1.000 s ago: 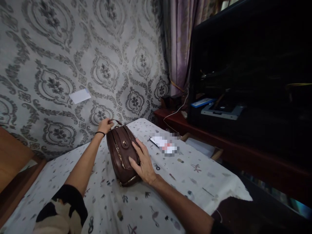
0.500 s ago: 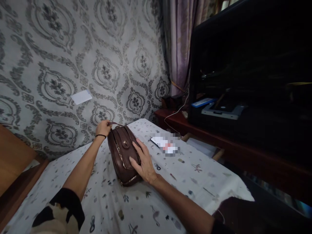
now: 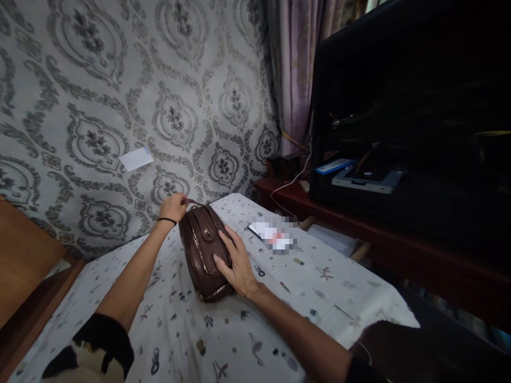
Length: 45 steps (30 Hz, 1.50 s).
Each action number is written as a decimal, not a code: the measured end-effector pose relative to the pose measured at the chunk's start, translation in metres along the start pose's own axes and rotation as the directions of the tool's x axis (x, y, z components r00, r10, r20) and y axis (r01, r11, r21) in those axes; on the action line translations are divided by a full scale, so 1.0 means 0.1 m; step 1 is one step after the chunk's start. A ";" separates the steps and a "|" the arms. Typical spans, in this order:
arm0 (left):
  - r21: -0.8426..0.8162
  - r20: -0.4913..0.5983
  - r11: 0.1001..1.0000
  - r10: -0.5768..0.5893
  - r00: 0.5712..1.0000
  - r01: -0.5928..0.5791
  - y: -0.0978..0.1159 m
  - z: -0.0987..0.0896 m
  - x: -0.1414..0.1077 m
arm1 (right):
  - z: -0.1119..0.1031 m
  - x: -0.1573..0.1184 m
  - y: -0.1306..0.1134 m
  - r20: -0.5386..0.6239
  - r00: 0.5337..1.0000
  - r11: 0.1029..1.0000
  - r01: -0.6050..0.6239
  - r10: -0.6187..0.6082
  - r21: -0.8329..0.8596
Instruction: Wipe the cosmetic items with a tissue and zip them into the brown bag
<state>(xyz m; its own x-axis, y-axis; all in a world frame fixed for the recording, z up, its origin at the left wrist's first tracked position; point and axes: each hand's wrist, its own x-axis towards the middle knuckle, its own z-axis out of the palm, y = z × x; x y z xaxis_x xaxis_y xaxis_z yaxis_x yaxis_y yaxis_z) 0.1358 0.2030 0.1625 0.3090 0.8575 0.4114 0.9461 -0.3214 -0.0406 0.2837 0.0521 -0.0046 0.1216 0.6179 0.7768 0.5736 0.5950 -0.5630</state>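
A dark brown leather bag [image 3: 202,246] with gold zips and a round clasp lies on the patterned white cloth. At its far left corner my left hand [image 3: 173,208] is closed on the bag's strap [image 3: 193,202], and a black band circles that wrist. My right hand [image 3: 238,264] rests on the right side of the bag, fingers spread and pressing flat on the leather.
A phone [image 3: 271,236], partly blurred out, lies right of the bag. A dark red desk [image 3: 285,194] with an open drawer [image 3: 331,239] and a large black screen [image 3: 399,106] stand at the right. Patterned wallpaper rises behind, with a white card [image 3: 136,159].
The view has shifted slightly, so everything sits a little further right. My left hand has risen slightly with the strap; my right hand stays on the bag.
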 end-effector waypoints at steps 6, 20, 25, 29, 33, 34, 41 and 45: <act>-0.032 -0.025 0.994 0.107 0.994 -0.108 0.10 -0.04 -0.02 | -0.02 0.00 -0.02 0.018 1.000 1.000 0.002 -0.002 0.004; -0.262 -0.039 0.957 0.119 0.992 -0.125 0.16 0.08 -0.05 | -0.01 0.00 -0.02 -0.003 1.000 1.000 0.010 -0.010 -0.005; -0.348 -0.084 0.935 0.036 0.996 -0.063 0.28 0.20 -0.13 | 0.00 0.00 -0.01 -0.006 1.000 1.000 0.006 -0.006 -0.016; -0.384 -0.071 0.922 0.030 0.997 -0.055 0.32 0.23 -0.30 | 0.00 0.00 0.00 0.012 1.000 1.000 0.006 -0.006 -0.015; -0.362 -0.043 0.932 -0.001 0.999 -0.014 0.36 0.22 -0.41 | 0.00 0.00 0.00 0.011 1.000 1.000 0.006 -0.006 -0.005; -0.351 -0.040 0.936 -0.019 0.999 0.003 0.37 0.23 -0.43 | 0.00 0.00 0.00 0.010 1.000 1.000 0.006 -0.006 -0.004; -0.275 -0.071 0.959 -0.094 0.993 0.071 0.48 0.26 -0.50 | -0.01 0.00 -0.01 0.035 0.999 1.000 0.001 -0.001 -0.009; -0.234 -0.078 0.969 -0.102 0.992 0.081 0.52 0.23 -0.54 | -0.01 0.00 -0.01 0.044 0.999 1.000 -0.002 0.003 -0.014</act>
<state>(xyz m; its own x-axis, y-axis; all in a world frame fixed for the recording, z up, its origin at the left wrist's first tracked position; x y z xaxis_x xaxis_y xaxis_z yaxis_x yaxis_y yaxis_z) 0.1700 0.1492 0.1171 0.2026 0.8518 0.4831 0.9188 -0.3360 0.2071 0.2842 0.0515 -0.0035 0.0878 0.6415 0.7621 0.5849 0.5861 -0.5608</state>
